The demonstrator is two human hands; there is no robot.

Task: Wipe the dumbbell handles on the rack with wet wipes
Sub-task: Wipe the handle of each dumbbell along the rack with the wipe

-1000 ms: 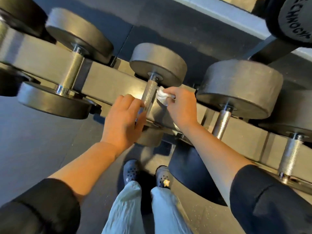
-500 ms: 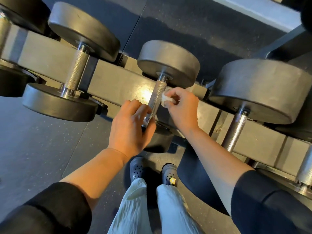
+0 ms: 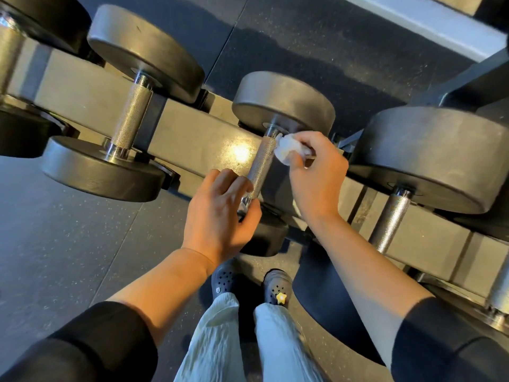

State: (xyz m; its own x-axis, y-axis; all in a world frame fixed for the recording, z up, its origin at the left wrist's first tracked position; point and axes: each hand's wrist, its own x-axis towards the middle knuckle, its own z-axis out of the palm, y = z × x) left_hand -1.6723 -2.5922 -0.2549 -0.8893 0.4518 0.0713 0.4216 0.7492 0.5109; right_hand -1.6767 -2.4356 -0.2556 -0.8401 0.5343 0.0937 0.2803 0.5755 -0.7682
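Observation:
A black dumbbell lies across the grey rack in the middle of the view, its knurled steel handle bare along most of its length. My right hand pinches a crumpled white wet wipe against the handle's far end, just below the far weight disc. My left hand curls round the near end of the same handle, above the near weight disc.
More dumbbells sit on the rack: one to the left with its handle exposed, a larger one to the right with handle. A lower rack tier runs at the right. Dark rubber floor lies below; my feet stand close.
The view has shifted so the rack sits lower and more to the right. My right hand has carried the wipe up to the handle's far end. My left hand stays on the near end.

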